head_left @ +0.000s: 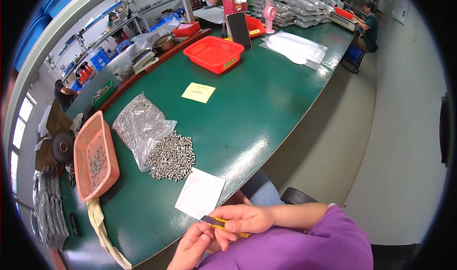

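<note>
Close to my body, below the table's near edge, both hands meet. My right hand [250,217] is closed around a slim yellow-and-dark tool [218,222]; its exact kind does not show. My left hand [194,244] has its thumb and fingers pinched together just under the tool's dark end, and what they hold is too small or hidden to make out. A white square sheet [201,193] lies on the table just beyond my hands. Past it, a pile of small silvery metal pins [172,157] spills from a clear plastic bag [140,122] full of similar pieces.
On the green table [257,113], a pink basket [114,167] with some metal pieces stands left. Farther back are a yellow note [198,92], a red tray [214,53], a phone [239,31], a pink fan [269,17] and stacked bags [304,10]. A co-worker [369,27] sits far right.
</note>
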`<control>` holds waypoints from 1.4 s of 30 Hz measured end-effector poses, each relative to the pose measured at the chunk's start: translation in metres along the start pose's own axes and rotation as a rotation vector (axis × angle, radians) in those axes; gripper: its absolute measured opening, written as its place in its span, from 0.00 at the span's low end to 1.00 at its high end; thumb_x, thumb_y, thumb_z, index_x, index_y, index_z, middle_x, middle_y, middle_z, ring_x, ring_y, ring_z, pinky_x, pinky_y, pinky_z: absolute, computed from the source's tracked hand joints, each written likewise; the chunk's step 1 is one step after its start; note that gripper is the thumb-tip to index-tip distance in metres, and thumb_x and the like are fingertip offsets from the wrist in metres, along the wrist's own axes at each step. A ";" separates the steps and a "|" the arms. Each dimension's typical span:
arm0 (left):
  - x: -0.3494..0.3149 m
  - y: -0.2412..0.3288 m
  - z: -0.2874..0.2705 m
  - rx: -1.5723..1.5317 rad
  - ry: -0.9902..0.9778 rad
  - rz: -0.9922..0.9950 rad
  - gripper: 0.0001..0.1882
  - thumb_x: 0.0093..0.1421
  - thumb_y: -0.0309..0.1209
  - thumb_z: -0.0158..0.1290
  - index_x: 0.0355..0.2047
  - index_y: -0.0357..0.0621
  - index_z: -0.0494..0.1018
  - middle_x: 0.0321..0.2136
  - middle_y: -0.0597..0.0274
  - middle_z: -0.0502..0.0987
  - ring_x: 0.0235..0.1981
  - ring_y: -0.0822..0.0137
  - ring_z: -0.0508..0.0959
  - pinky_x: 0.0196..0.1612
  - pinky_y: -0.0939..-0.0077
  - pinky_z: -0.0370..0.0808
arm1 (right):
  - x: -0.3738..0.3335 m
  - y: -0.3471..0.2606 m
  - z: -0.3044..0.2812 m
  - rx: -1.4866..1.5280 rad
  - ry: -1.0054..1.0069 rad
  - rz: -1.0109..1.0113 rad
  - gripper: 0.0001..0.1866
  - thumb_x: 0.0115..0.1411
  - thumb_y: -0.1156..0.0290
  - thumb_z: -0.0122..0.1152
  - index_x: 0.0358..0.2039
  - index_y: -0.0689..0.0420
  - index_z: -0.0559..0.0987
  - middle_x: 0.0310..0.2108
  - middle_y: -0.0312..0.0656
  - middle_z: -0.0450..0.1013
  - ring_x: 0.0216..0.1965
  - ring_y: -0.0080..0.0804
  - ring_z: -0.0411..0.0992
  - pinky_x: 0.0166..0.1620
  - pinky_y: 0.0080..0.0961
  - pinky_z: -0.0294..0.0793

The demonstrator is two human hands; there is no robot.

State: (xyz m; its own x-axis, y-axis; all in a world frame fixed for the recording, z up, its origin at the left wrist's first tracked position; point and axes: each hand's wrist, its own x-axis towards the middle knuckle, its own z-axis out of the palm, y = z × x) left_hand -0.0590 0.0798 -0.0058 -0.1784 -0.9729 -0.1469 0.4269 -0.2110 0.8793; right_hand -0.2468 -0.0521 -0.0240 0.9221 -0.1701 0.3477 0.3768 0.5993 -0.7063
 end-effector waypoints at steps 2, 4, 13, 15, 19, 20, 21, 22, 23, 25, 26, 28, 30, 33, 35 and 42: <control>-0.001 -0.003 -0.004 0.009 0.033 -0.063 0.22 0.73 0.35 0.46 0.61 0.34 0.61 0.40 0.51 0.78 0.38 0.60 0.79 0.44 0.67 0.77 | 0.006 0.001 0.004 -0.018 -0.028 0.007 0.29 0.76 0.58 0.44 0.68 0.65 0.57 0.32 0.39 0.72 0.37 0.26 0.72 0.42 0.25 0.69; -0.002 -0.004 -0.003 -0.013 0.023 -0.060 0.22 0.73 0.34 0.46 0.61 0.35 0.61 0.39 0.53 0.77 0.38 0.61 0.79 0.44 0.68 0.76 | 0.007 0.001 0.002 -0.014 -0.026 0.007 0.29 0.76 0.58 0.43 0.68 0.65 0.57 0.32 0.39 0.71 0.38 0.27 0.72 0.43 0.26 0.70; -0.008 -0.004 0.000 -0.010 0.102 -0.030 0.21 0.72 0.37 0.48 0.59 0.36 0.64 0.40 0.54 0.77 0.41 0.60 0.78 0.46 0.65 0.75 | 0.002 0.007 0.003 0.027 -0.003 0.000 0.27 0.76 0.61 0.44 0.67 0.65 0.59 0.31 0.37 0.69 0.39 0.28 0.73 0.48 0.30 0.73; -0.006 0.000 0.002 -0.064 0.072 -0.066 0.17 0.71 0.37 0.49 0.53 0.38 0.67 0.41 0.53 0.76 0.43 0.58 0.78 0.48 0.64 0.74 | 0.004 0.004 0.006 0.035 -0.005 0.009 0.25 0.76 0.62 0.44 0.66 0.65 0.60 0.31 0.36 0.69 0.38 0.26 0.73 0.49 0.29 0.74; -0.011 0.005 0.010 -0.075 0.112 0.025 0.13 0.71 0.38 0.51 0.38 0.41 0.68 0.45 0.48 0.74 0.45 0.57 0.76 0.49 0.68 0.74 | -0.002 0.002 -0.002 -0.097 0.055 0.004 0.28 0.76 0.59 0.45 0.67 0.66 0.58 0.35 0.41 0.72 0.40 0.29 0.74 0.46 0.29 0.73; -0.011 0.009 0.010 -0.112 0.096 0.060 0.09 0.69 0.33 0.53 0.40 0.40 0.70 0.45 0.51 0.74 0.45 0.61 0.76 0.51 0.69 0.73 | -0.004 0.000 -0.005 -0.130 0.103 -0.013 0.27 0.76 0.61 0.44 0.69 0.64 0.58 0.33 0.35 0.71 0.37 0.20 0.71 0.41 0.19 0.68; -0.010 0.013 0.008 -0.150 0.085 0.094 0.06 0.67 0.28 0.55 0.41 0.39 0.71 0.45 0.54 0.74 0.45 0.66 0.75 0.52 0.70 0.72 | -0.007 -0.004 -0.012 -0.184 0.104 -0.070 0.27 0.76 0.61 0.44 0.69 0.64 0.59 0.32 0.35 0.70 0.35 0.21 0.71 0.40 0.20 0.69; -0.011 0.012 0.001 0.039 0.104 0.202 0.08 0.67 0.31 0.55 0.39 0.40 0.72 0.44 0.53 0.72 0.43 0.65 0.74 0.51 0.70 0.72 | -0.011 -0.010 -0.010 -0.158 0.151 -0.085 0.27 0.76 0.61 0.43 0.68 0.64 0.59 0.30 0.35 0.69 0.35 0.23 0.72 0.40 0.22 0.71; -0.010 0.012 -0.007 0.145 0.135 0.280 0.06 0.66 0.30 0.57 0.37 0.40 0.73 0.42 0.56 0.72 0.41 0.67 0.73 0.48 0.71 0.71 | -0.012 -0.015 -0.006 -0.115 0.212 -0.131 0.27 0.76 0.61 0.43 0.68 0.64 0.59 0.28 0.35 0.67 0.34 0.24 0.72 0.40 0.24 0.72; -0.011 0.015 -0.014 0.197 0.303 0.336 0.03 0.64 0.22 0.57 0.37 0.39 0.74 0.38 0.60 0.72 0.36 0.71 0.73 0.42 0.79 0.71 | -0.017 -0.028 0.001 -0.128 0.356 -0.087 0.26 0.77 0.62 0.40 0.68 0.64 0.59 0.28 0.35 0.67 0.28 0.24 0.70 0.35 0.23 0.73; -0.006 0.016 -0.017 0.241 0.355 0.366 0.04 0.64 0.20 0.56 0.38 0.39 0.74 0.38 0.60 0.73 0.36 0.72 0.73 0.41 0.81 0.71 | -0.022 -0.033 0.003 -0.198 0.444 -0.028 0.25 0.77 0.63 0.40 0.68 0.62 0.59 0.28 0.35 0.67 0.26 0.22 0.69 0.32 0.21 0.72; 0.001 0.013 -0.022 0.356 0.459 0.403 0.06 0.62 0.16 0.56 0.39 0.37 0.74 0.40 0.61 0.73 0.36 0.74 0.73 0.40 0.81 0.73 | -0.028 -0.035 0.002 -0.353 0.518 0.102 0.25 0.77 0.63 0.40 0.69 0.60 0.59 0.28 0.34 0.67 0.25 0.18 0.67 0.30 0.18 0.70; 0.006 0.010 -0.020 0.509 0.524 0.375 0.07 0.61 0.15 0.57 0.39 0.36 0.75 0.41 0.60 0.75 0.38 0.73 0.75 0.41 0.80 0.74 | -0.034 -0.030 0.003 -0.490 0.582 0.226 0.25 0.76 0.64 0.43 0.69 0.59 0.60 0.32 0.36 0.70 0.27 0.19 0.69 0.31 0.19 0.72; 0.018 0.006 -0.011 1.042 0.553 0.458 0.09 0.55 0.14 0.60 0.35 0.36 0.76 0.38 0.57 0.79 0.38 0.68 0.78 0.42 0.76 0.76 | -0.022 -0.029 0.018 -0.844 0.577 0.406 0.25 0.72 0.73 0.45 0.69 0.60 0.60 0.37 0.41 0.72 0.29 0.23 0.74 0.34 0.26 0.76; 0.026 0.005 -0.007 1.136 0.584 0.484 0.09 0.52 0.15 0.63 0.32 0.37 0.76 0.36 0.56 0.80 0.37 0.64 0.80 0.42 0.75 0.76 | -0.022 -0.016 0.018 -1.012 0.532 0.320 0.26 0.71 0.75 0.47 0.69 0.59 0.61 0.39 0.45 0.73 0.29 0.28 0.76 0.35 0.28 0.77; 0.032 0.003 -0.010 1.458 0.594 0.498 0.11 0.47 0.19 0.66 0.31 0.41 0.77 0.35 0.61 0.78 0.38 0.58 0.76 0.44 0.66 0.73 | -0.012 -0.009 0.027 -1.443 0.505 0.198 0.30 0.61 0.78 0.57 0.65 0.55 0.68 0.39 0.51 0.80 0.32 0.46 0.80 0.34 0.36 0.80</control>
State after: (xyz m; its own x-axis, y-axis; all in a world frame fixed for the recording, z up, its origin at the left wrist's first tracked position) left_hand -0.0546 0.0474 -0.0121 0.2022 -0.8839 0.4218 -0.8662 0.0395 0.4981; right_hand -0.2639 -0.0342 -0.0053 0.7865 -0.5987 0.1512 -0.2639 -0.5473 -0.7942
